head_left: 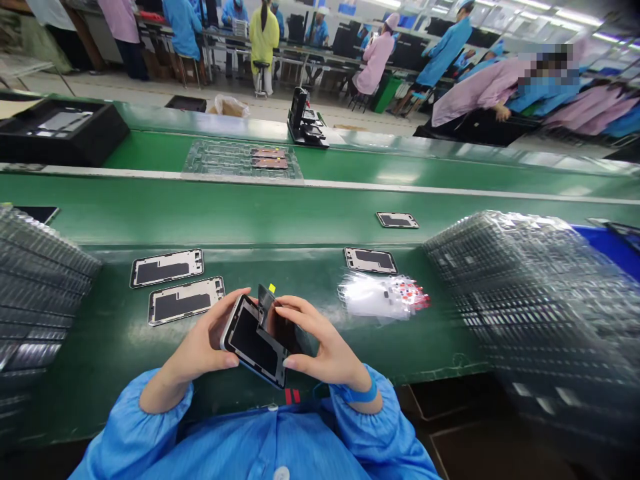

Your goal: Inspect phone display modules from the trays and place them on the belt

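Above the bench, tilted, is a phone housing (256, 343) with a light metal rim and a black panel inside. My left hand (205, 340) grips its left end, thumb along the near edge and fingers behind. A dark glossy flat piece (293, 335) sits at the housing's far right side, within the curl of my right hand (320, 340). That hand's thumb rests by the housing's right corner and its upper fingers touch the dark piece. A thin dark flap with a yellow tab (271, 289) sticks up between the hands. Whether flap and piece are joined, I cannot tell.
Phone panels (167, 268) lie left, another panel (371, 260) right, beside clear plastic strips with red ends (383, 295). Stacked clear trays (45, 280) and more trays (530, 287) flank the bench. A black fixture (305, 120) and clear tray (240, 160) stand behind. People work beyond.
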A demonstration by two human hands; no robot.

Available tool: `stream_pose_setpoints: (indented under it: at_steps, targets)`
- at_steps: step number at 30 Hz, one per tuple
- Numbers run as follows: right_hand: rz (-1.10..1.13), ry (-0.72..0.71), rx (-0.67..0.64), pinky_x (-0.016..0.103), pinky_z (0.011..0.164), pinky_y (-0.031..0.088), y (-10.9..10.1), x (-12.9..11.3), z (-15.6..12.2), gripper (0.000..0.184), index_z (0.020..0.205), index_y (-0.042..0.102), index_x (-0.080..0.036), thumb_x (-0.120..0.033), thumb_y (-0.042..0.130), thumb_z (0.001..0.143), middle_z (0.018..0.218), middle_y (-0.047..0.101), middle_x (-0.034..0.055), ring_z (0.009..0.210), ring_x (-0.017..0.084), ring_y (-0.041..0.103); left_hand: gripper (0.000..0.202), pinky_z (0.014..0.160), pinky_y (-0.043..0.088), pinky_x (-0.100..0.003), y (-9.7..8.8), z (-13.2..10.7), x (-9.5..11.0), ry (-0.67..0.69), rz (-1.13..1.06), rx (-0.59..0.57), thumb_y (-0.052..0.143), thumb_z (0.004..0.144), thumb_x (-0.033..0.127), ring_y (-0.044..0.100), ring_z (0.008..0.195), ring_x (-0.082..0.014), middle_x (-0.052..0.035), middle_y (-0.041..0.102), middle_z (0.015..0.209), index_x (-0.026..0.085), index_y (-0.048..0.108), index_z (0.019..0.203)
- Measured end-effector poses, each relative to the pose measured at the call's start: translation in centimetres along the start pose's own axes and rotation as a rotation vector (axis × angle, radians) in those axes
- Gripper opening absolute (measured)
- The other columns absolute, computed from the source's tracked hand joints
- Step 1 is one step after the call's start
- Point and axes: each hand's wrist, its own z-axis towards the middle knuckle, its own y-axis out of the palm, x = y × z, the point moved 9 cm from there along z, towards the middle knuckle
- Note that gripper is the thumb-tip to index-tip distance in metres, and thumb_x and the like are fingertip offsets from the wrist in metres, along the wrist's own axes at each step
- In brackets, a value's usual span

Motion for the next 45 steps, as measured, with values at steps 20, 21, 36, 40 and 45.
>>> stream_pose_setpoints:
  at_steps: [20, 21, 36, 40, 45]
  targets:
    - [-0.242, -0.028, 0.032, 0.056, 0.109, 0.044, 2.8, 0.0, -1.4, 0.077, 0.154, 0.037, -0.037, -0.045, 0.074, 0.087, 0.153, 0.041, 0.0139, 0.138, 0.038, 0.044, 0.089, 0.097, 0.052, -0.036, 1.4, 0.3, -0.7, 0.011, -0.084, 0.015, 0.092, 0.063, 0.043, 0.063, 0.122, -0.0333, -0.0134, 0.063, 0.138, 0.031, 0.052, 0.142]
    - [-0.247, -0.027, 0.027, 0.057, 0.109, 0.044, 2.8, 0.0, -1.4, 0.077, 0.154, 0.037, -0.037, -0.045, 0.074, 0.088, 0.153, 0.041, 0.0140, 0.138, 0.038, 0.044, 0.088, 0.097, 0.052, -0.035, 1.5, 0.3, -0.7, 0.015, -0.088, 0.012, 0.092, 0.064, 0.043, 0.063, 0.122, -0.0327, -0.0127, 0.063, 0.138, 0.031, 0.053, 0.142]
    - [-0.404, -0.119, 0.018, 0.054, 0.109, 0.045, 3.3, -1.2, -1.2, 0.069, 0.155, 0.033, -0.025, -0.050, 0.059, 0.097, 0.151, 0.038, 0.0179, 0.138, 0.033, 0.043, 0.083, 0.102, 0.050, -0.036, 1.5, 0.1, -0.2, 0.078, -0.007, -0.018, 0.085, 0.073, 0.041, 0.060, 0.127, -0.0325, -0.0139, 0.060, 0.142, 0.029, 0.047, 0.146]
    - [-0.445, -0.148, 0.027, 0.054, 0.109, 0.046, 3.3, -1.5, -1.2, 0.068, 0.155, 0.033, -0.024, -0.049, 0.058, 0.097, 0.151, 0.037, 0.0187, 0.138, 0.033, 0.042, 0.083, 0.104, 0.048, -0.037, 1.4, 0.1, -0.1, 0.085, 0.044, -0.015, 0.083, 0.074, 0.041, 0.060, 0.128, -0.0330, -0.0147, 0.059, 0.142, 0.027, 0.046, 0.147]
    - [-0.470, -0.192, 0.039, 0.056, 0.108, 0.045, 3.3, -2.1, -1.1, 0.067, 0.155, 0.032, -0.023, -0.044, 0.059, 0.098, 0.152, 0.036, 0.0197, 0.139, 0.034, 0.040, 0.083, 0.109, 0.045, -0.038, 1.5, 0.0, 0.2, 0.110, 0.061, -0.034, 0.083, 0.075, 0.039, 0.056, 0.132, -0.0330, -0.0135, 0.056, 0.147, 0.030, 0.045, 0.148]
